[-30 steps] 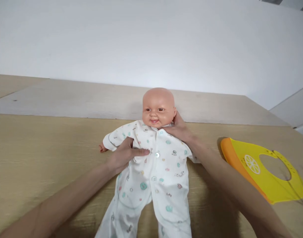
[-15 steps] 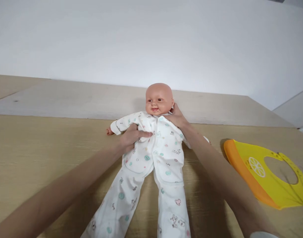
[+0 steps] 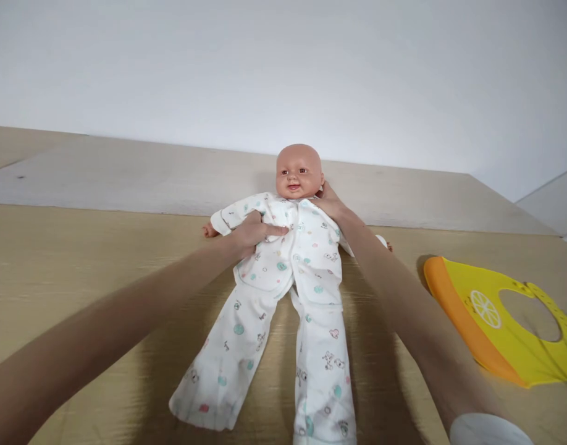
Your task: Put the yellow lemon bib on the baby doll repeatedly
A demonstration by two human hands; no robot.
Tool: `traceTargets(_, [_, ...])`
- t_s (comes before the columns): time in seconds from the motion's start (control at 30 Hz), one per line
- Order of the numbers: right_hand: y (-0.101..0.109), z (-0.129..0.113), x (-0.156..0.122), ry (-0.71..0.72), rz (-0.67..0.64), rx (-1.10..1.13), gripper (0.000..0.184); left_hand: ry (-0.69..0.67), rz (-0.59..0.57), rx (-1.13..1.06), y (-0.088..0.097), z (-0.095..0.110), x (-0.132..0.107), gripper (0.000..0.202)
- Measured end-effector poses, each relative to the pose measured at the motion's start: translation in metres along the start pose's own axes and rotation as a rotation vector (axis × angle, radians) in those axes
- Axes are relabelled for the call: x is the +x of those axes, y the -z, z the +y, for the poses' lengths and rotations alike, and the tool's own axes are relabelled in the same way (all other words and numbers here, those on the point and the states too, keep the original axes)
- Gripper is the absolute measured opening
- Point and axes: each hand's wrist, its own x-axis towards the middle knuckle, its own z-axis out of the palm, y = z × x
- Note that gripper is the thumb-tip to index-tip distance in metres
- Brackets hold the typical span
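A bald baby doll (image 3: 296, 259) in white printed pyjamas lies face up in the middle of the head view, its legs pointing toward me. My left hand (image 3: 258, 233) grips the doll's side under its arm, the thumb laid across the chest. Behind the doll's neck and shoulder is my right hand (image 3: 328, 201), its fingers partly hidden by the head and collar. The doll's arm on the right is mostly covered by my forearm; only its cuff and hand show.
A yellow bib (image 3: 510, 321) with an orange pocket and a white citrus print lies at the right on the wooden tabletop (image 3: 79, 272). Along the back runs a paler board (image 3: 172, 176), with a white wall (image 3: 265, 68) behind it.
The doll and both hands sit a little farther away and higher in view, and more of the trouser legs shows. My hands keep the same hold. The bib appears almost unmoved.
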Motion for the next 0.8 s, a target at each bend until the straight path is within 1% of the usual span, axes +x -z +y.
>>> traceTargets(0.2, [0.000, 0.008, 0.009, 0.028, -0.020, 0.048, 0.094, -0.048, -0.086, 0.204, 0.007, 0.001, 0.015, 0.075])
traceTargets(0.33, [0.002, 0.014, 0.015, 0.044, -0.019, 0.037, 0.096, -0.034, -0.065, 0.296, 0.009, 0.005, 0.020, 0.079])
traceTargets(0.43, [0.002, 0.019, 0.019, 0.049, -0.035, 0.063, 0.102, -0.072, -0.065, 0.364, 0.014, 0.005, 0.026, 0.080])
traceTargets(0.5, [0.002, 0.022, 0.021, 0.043, -0.029, 0.070, 0.102, -0.114, -0.084, 0.375, 0.018, 0.004, 0.031, 0.076])
traceTargets(0.57, [0.002, 0.024, 0.025, 0.043, -0.051, 0.048, 0.098, -0.148, -0.112, 0.359, 0.019, 0.003, 0.035, 0.069])
traceTargets(0.7, [0.006, 0.022, 0.033, 0.007, -0.094, 0.006, 0.080, -0.190, -0.141, 0.303, 0.018, 0.003, 0.035, 0.060])
traceTargets(0.73, [0.007, 0.021, 0.035, -0.007, -0.091, 0.002, 0.079, -0.199, -0.140, 0.293, 0.018, 0.003, 0.035, 0.059])
traceTargets(0.8, [0.009, 0.021, 0.036, -0.038, -0.083, -0.011, 0.082, -0.206, -0.125, 0.285, 0.017, 0.003, 0.034, 0.058])
